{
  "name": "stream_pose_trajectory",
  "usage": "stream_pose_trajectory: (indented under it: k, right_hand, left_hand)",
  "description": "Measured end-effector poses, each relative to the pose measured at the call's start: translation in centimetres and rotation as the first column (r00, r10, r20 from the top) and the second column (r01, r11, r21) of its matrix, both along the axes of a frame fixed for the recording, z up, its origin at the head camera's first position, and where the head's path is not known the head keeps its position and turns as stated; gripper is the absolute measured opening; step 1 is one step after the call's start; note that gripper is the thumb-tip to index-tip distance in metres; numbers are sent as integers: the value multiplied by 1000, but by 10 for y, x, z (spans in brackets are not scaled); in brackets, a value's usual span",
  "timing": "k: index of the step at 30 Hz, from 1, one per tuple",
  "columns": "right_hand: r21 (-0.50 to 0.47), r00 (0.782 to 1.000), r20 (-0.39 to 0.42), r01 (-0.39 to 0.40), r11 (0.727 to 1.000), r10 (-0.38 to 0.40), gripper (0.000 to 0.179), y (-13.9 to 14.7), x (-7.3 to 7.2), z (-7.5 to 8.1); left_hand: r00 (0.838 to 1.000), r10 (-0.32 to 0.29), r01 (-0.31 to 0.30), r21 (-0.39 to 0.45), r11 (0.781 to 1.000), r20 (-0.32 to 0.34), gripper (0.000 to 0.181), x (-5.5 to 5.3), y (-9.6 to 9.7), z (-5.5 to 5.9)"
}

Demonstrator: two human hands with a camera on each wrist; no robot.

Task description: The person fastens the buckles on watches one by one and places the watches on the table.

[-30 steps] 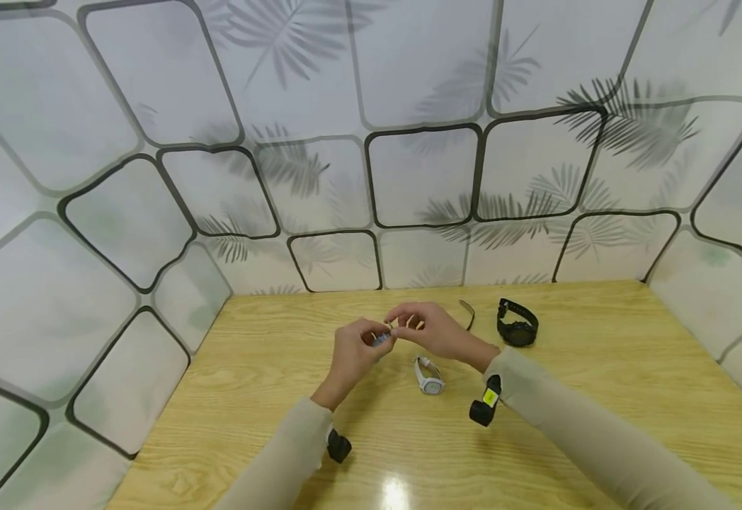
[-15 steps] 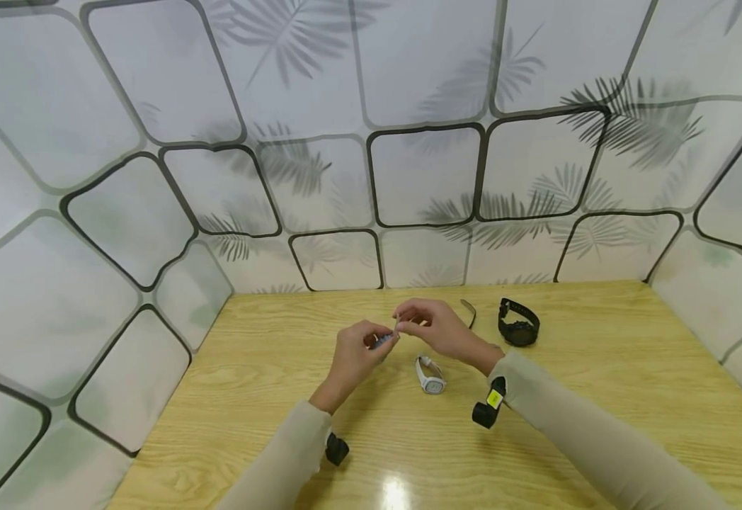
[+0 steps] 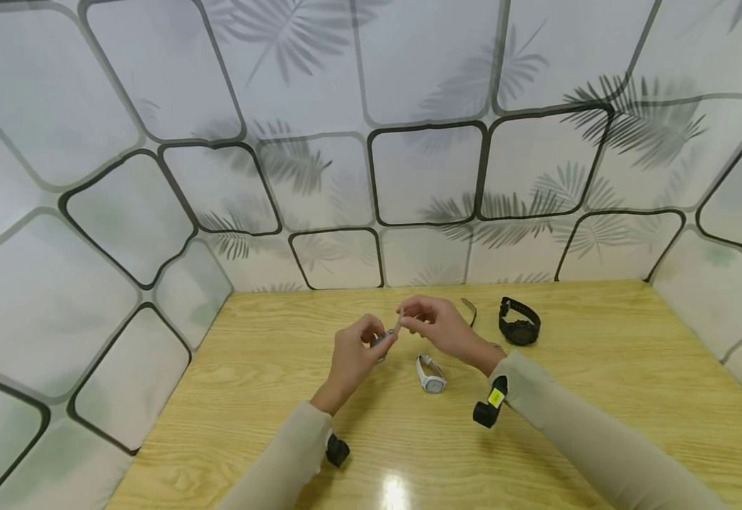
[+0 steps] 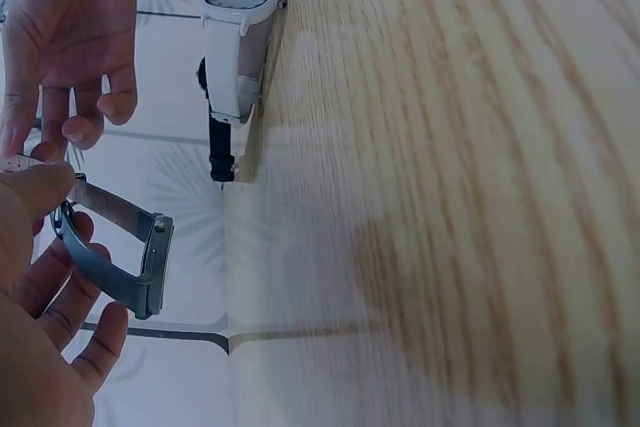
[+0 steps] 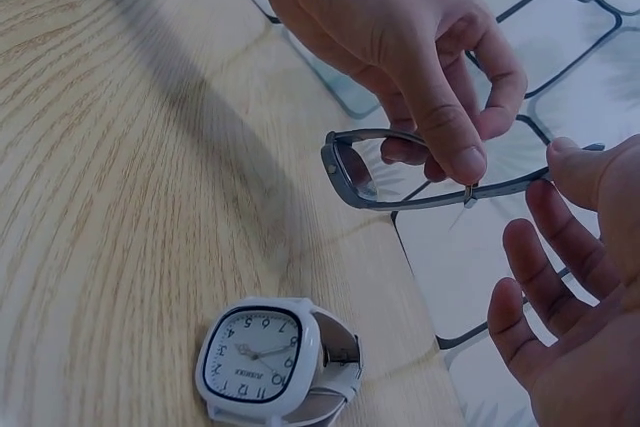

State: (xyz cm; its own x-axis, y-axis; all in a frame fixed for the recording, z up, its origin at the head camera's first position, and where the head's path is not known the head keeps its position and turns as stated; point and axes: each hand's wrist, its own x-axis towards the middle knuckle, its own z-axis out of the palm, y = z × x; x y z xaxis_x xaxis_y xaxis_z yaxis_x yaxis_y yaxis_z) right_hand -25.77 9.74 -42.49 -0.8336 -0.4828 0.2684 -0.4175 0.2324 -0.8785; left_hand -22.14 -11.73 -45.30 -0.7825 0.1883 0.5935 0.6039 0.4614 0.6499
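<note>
Grey watch above table, near white watch

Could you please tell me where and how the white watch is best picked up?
I'd probably pinch the white watch by opposite edges of its squarish case, coming from above on the near side: the case sits at the near end, its strap looped behind.

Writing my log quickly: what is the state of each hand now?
Left hand: holding the grey watch by its strap.
Right hand: pinching the same strap.
</note>
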Motion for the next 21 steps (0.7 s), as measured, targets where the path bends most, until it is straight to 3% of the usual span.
stream_pose_trajectory:
  k: [7,17,21]
  right_hand:
    - [-21,1000,-8,-5,1000,5,23,1,-2,-2]
    - [-3,1000,-1,30,1000,-30,25,0,-2,-1]
    - [-5,1000,4,27,1000,-27,25,-1,4,8]
  left_hand:
    - [999,-28,27,-13,1000,-40,4,-2,1,0]
    - [995,-48,46,-18,999,-84,4,-2,0,-3]
    - [996,-45,44,-17,999,-78,7,-2,0,-3]
